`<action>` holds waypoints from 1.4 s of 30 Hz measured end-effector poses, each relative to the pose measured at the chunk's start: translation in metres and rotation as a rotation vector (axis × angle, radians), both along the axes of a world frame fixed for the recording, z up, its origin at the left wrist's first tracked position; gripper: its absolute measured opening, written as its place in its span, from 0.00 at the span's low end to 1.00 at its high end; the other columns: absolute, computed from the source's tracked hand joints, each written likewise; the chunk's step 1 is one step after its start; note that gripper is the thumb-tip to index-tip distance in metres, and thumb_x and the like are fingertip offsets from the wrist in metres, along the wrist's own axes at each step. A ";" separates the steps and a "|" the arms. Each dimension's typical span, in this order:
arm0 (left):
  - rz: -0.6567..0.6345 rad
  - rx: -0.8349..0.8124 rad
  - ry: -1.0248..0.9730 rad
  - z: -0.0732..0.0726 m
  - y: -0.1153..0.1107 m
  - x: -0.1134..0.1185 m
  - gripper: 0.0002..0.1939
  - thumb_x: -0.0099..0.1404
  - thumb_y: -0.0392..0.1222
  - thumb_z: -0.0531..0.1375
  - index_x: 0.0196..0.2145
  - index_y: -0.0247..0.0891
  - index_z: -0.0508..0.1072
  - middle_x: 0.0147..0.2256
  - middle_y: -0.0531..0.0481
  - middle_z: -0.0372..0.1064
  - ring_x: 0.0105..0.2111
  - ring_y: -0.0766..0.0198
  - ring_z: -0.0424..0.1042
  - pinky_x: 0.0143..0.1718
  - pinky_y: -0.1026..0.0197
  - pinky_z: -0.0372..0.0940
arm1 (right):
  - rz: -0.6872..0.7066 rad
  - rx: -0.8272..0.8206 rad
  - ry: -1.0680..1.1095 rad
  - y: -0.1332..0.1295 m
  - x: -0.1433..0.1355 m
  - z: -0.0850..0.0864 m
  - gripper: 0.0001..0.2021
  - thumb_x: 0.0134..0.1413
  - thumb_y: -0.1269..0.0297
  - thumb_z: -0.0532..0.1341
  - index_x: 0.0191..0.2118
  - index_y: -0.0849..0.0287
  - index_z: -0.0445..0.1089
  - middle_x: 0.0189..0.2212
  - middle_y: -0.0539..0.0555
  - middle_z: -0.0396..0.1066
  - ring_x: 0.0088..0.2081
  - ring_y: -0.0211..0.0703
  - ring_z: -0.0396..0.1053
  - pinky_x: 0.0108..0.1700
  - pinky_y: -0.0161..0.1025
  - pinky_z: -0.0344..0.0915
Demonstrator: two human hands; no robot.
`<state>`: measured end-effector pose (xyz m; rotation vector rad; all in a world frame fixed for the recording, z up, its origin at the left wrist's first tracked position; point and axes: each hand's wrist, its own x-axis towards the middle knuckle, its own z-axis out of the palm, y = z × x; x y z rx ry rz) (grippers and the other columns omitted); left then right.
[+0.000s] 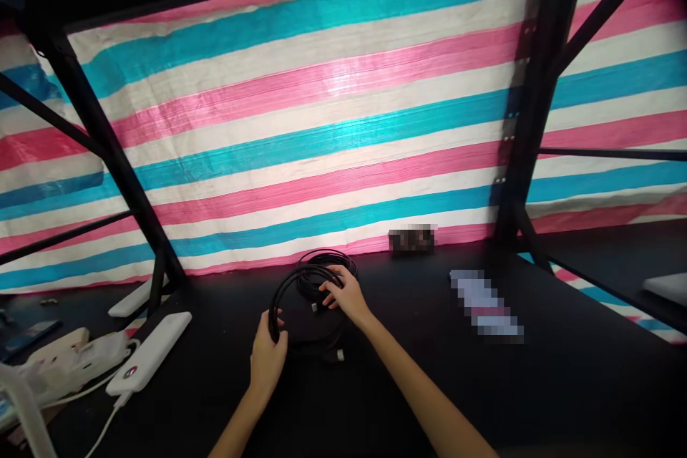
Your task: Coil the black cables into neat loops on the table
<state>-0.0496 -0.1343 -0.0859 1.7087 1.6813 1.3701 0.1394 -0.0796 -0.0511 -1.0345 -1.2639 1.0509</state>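
Observation:
A loop of black cable (294, 278) is held up between both hands. My left hand (268, 343) is closed round its left side, with the thumb toward the right. At the upper right of the loop, my right hand (343, 293) grips the cable between thumb and fingers. Behind it, a second coil of black cable (316, 257) lies on the black shelf, partly hidden by the right hand. A metal cable plug (340, 355) rests below the right hand. Another small plug (315, 308) shows just left of that hand's fingertips.
To the left lies a white power bank (153, 354) with a white cord, beside a white power strip (80, 361). A blurred-out flat object (486, 304) lies on the right, and a dark blurred-out box (412, 240) stands at the back. Black metal posts (529, 107) frame a striped sheet (333, 122).

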 end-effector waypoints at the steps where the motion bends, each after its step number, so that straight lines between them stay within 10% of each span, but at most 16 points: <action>1: 0.028 0.049 0.096 -0.003 -0.002 -0.004 0.15 0.53 0.37 0.54 0.41 0.40 0.64 0.33 0.50 0.67 0.34 0.58 0.70 0.35 0.55 0.64 | 0.002 0.027 -0.025 -0.002 0.000 0.000 0.17 0.46 0.64 0.55 0.44 0.59 0.61 0.25 0.49 0.71 0.14 0.33 0.65 0.15 0.29 0.60; 6: 0.188 0.082 0.441 -0.006 -0.015 -0.007 0.10 0.58 0.42 0.52 0.37 0.38 0.67 0.37 0.45 0.66 0.40 0.51 0.65 0.41 0.49 0.60 | 0.025 0.143 -0.171 -0.017 0.000 0.000 0.11 0.50 0.63 0.55 0.40 0.57 0.67 0.18 0.45 0.67 0.13 0.30 0.60 0.17 0.27 0.57; 14: 0.226 0.213 0.468 -0.002 -0.013 0.006 0.04 0.60 0.40 0.50 0.32 0.39 0.62 0.33 0.46 0.62 0.37 0.53 0.62 0.39 0.51 0.58 | -0.035 0.186 -0.234 -0.018 0.001 -0.010 0.13 0.54 0.60 0.50 0.43 0.57 0.63 0.18 0.44 0.64 0.13 0.32 0.59 0.17 0.29 0.58; 42: -0.257 0.213 -0.030 0.000 -0.015 -0.003 0.22 0.66 0.44 0.46 0.15 0.40 0.58 0.27 0.49 0.59 0.31 0.62 0.63 0.37 0.60 0.59 | -0.595 -0.061 -0.675 -0.090 -0.013 -0.034 0.10 0.52 0.61 0.52 0.36 0.55 0.67 0.24 0.50 0.73 0.29 0.44 0.71 0.33 0.35 0.58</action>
